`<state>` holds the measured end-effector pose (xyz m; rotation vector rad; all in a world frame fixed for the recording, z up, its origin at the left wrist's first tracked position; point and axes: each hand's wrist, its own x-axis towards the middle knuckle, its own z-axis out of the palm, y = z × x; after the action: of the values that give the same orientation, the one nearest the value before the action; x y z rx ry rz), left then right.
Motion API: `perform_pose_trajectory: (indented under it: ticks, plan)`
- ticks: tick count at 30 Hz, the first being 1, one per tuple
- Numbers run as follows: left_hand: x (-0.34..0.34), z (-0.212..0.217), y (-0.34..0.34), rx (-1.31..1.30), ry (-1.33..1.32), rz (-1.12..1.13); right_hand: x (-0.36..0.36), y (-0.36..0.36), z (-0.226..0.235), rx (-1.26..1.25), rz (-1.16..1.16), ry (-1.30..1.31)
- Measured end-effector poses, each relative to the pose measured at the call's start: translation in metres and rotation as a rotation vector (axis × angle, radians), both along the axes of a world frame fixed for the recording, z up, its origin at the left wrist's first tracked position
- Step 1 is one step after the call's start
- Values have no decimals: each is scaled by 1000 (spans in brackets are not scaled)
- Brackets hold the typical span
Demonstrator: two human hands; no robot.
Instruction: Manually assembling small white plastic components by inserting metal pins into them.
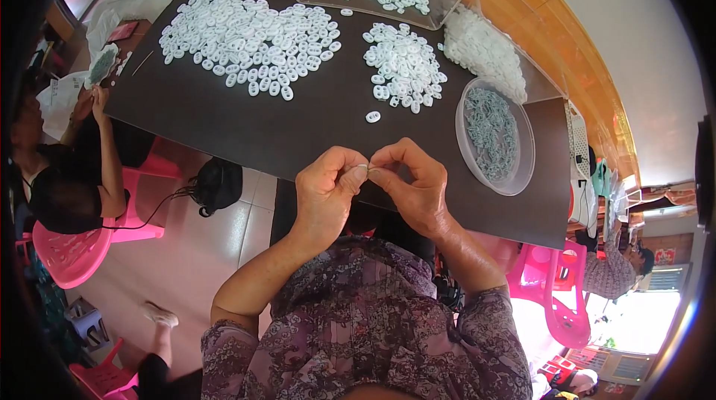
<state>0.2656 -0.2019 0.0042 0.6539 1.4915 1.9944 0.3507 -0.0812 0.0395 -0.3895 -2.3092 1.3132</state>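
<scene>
Just beyond the table's near edge, my left hand (325, 189) and my right hand (415, 185) meet fingertip to fingertip. A small white plastic piece (362, 166) shows between my left thumb and forefinger. The right thumb and forefinger pinch together against it; whatever they hold is too small to make out. Ahead lies a single white oval piece with holes (373, 117). Behind it is a small heap of similar ovals (403, 64), and a larger heap (246, 38) spreads to the left. On the right stands a round clear tub (526, 148) of small greyish metal springs (490, 133).
A clear tray (365, 16) with more white pieces stands at the far edge, beside a pile of white parts (485, 49). At the left, another person (67, 176) handles small parts. Pink plastic chairs (67, 254) stand left and right of the dark table (298, 131).
</scene>
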Motion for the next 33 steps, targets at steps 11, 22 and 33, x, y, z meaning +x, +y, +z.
perform_pose_trajectory:
  ticks: [11,22,33]
  plan:
    - [5,7,-6,23,-55,27,0,-5,1,-106,-26,20]
    - [9,-7,1,-104,413,169,-1,-6,-12,-156,-48,-41]
    - [3,-6,4,-81,-78,7,-2,3,-15,-193,35,-53]
